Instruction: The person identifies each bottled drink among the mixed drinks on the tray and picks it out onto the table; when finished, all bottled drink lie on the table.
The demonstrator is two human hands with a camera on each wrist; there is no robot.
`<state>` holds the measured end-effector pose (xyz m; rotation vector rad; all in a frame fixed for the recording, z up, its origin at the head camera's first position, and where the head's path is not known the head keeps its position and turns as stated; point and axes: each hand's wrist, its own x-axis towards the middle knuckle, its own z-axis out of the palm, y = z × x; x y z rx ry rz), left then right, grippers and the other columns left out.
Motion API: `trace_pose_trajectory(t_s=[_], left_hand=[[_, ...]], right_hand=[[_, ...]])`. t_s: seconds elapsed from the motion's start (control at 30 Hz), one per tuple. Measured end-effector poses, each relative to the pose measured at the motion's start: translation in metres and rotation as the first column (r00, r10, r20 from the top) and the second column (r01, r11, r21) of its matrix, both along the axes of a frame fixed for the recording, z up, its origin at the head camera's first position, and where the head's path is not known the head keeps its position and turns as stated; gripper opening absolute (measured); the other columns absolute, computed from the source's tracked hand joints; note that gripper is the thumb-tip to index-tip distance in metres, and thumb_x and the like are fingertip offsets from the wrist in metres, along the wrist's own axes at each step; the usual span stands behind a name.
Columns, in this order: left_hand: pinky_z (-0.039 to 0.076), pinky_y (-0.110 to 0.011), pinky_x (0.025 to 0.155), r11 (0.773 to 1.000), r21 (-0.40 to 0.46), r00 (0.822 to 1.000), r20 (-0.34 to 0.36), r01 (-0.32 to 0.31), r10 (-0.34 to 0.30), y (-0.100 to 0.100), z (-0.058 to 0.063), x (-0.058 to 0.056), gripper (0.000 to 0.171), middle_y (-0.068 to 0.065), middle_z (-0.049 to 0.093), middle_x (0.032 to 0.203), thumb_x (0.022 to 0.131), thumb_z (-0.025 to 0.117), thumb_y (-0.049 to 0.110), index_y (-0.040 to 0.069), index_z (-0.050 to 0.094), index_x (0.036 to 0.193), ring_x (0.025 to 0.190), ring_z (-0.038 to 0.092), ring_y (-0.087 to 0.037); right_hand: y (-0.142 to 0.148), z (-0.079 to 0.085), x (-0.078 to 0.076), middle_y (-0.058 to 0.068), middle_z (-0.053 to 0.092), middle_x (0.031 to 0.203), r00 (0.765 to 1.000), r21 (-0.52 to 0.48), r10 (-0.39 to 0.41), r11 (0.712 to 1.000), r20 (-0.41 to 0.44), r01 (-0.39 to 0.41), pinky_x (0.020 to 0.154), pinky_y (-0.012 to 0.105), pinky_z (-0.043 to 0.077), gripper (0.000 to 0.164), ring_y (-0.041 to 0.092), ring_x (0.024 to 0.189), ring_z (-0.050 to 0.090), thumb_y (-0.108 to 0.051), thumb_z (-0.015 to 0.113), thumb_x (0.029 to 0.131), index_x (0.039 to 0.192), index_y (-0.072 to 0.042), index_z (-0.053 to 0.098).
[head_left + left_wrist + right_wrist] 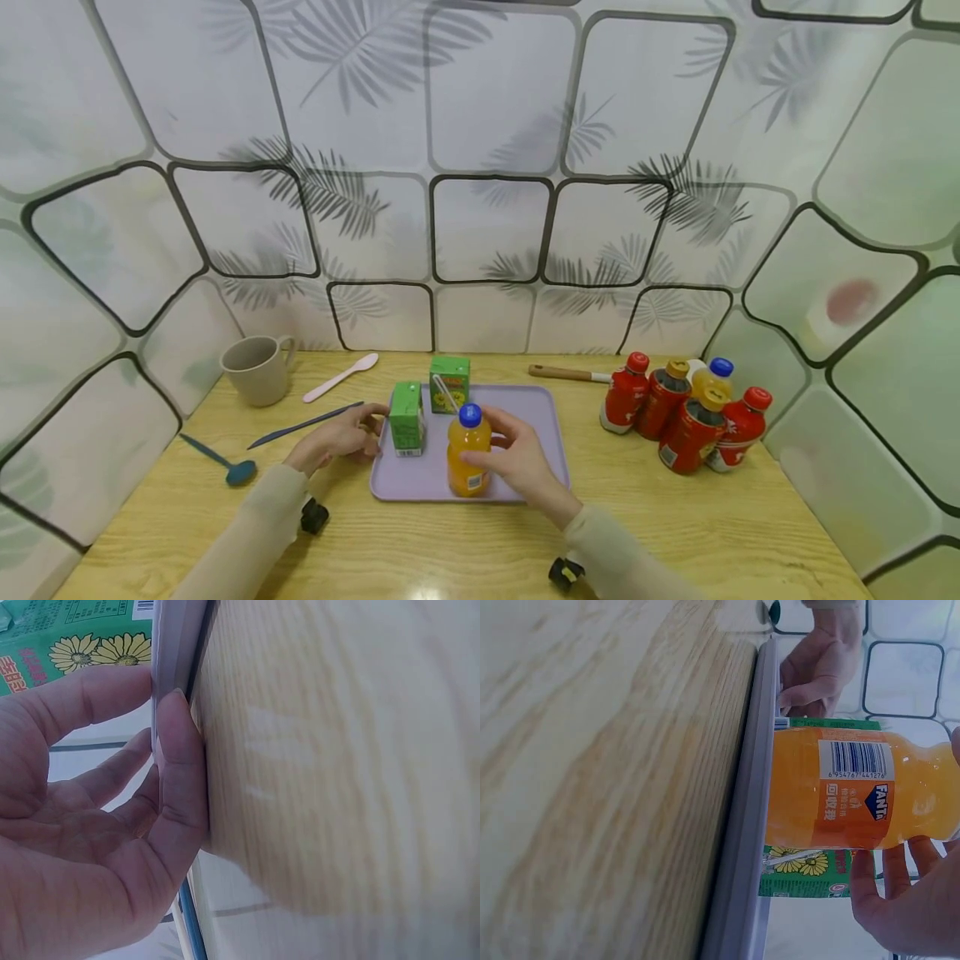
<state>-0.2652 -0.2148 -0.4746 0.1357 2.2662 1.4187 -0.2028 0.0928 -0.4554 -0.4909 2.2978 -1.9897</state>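
My right hand holds an orange Fanta bottle with a blue cap, thumb and fingers around its side. The bottle stands upright near the front edge of a lilac tray. At the tray's left side, my left hand grips the rim; in the left wrist view a finger lies along the rim's outer side. A green juice carton stands on the tray just right of the left hand. Behind it is a second green carton, with a white straw on its front.
Several soda bottles with red labels and one with a blue cap cluster on the right. A wooden-handled utensil lies behind. Leftward are a grey mug, pink spoon, dark blue utensil and teal ladle.
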Motion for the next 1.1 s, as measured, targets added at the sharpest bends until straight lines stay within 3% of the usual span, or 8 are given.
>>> trace_pose_trajectory(t_s=[0.3, 0.6, 0.9, 1.1], left_hand=[[0.052, -0.031, 0.064, 1.0, -0.004, 1.0, 0.005, -0.004, 0.004, -0.001, 0.0, 0.002, 0.074, -0.015, 0.047, 0.11, 0.074, 0.065, -0.007, 0.002, 0.04, 0.143, 0.08, 0.053, -0.02], [0.053, -0.031, 0.064, 1.0, -0.017, 1.0, 0.005, -0.001, 0.001, -0.002, -0.001, 0.002, 0.074, -0.016, 0.046, 0.112, 0.074, 0.064, -0.006, 0.003, 0.039, 0.143, 0.08, 0.053, -0.02], [0.053, -0.031, 0.066, 1.0, -0.025, 1.0, 0.007, -0.007, 0.007, -0.002, 0.002, 0.001, 0.074, -0.016, 0.047, 0.113, 0.074, 0.066, -0.005, 0.004, 0.04, 0.143, 0.083, 0.053, -0.021], [0.053, -0.031, 0.066, 1.0, -0.016, 1.0, 0.001, -0.016, 0.016, 0.0, 0.0, 0.0, 0.074, -0.015, 0.047, 0.112, 0.073, 0.067, -0.006, 0.004, 0.042, 0.142, 0.084, 0.054, -0.021]], right_hand=[[0.01, -0.001, 0.0, 0.001, 0.066, 0.125, 0.997, 0.003, -0.079, 0.997, 0.02, 0.079, 0.098, 0.044, 0.046, 0.064, 0.019, 0.111, 0.06, -0.019, 0.085, 0.075, 0.134, -0.019, 0.061], [0.026, 0.002, 0.001, 0.003, 0.068, 0.121, 0.992, 0.026, -0.123, 0.992, -0.004, 0.123, 0.095, 0.039, 0.046, 0.06, 0.019, 0.107, 0.06, -0.016, 0.084, 0.075, 0.131, -0.018, 0.063], [0.044, 0.007, -0.001, 0.009, 0.068, 0.119, 0.975, 0.016, -0.206, 0.978, -0.083, 0.208, 0.094, 0.034, 0.049, 0.059, 0.015, 0.103, 0.063, -0.011, 0.084, 0.075, 0.13, -0.012, 0.063], [0.062, 0.015, -0.003, 0.009, 0.068, 0.12, 0.967, 0.008, -0.249, 0.968, -0.059, 0.249, 0.092, 0.034, 0.048, 0.059, 0.013, 0.102, 0.062, -0.01, 0.083, 0.076, 0.131, -0.012, 0.063]])
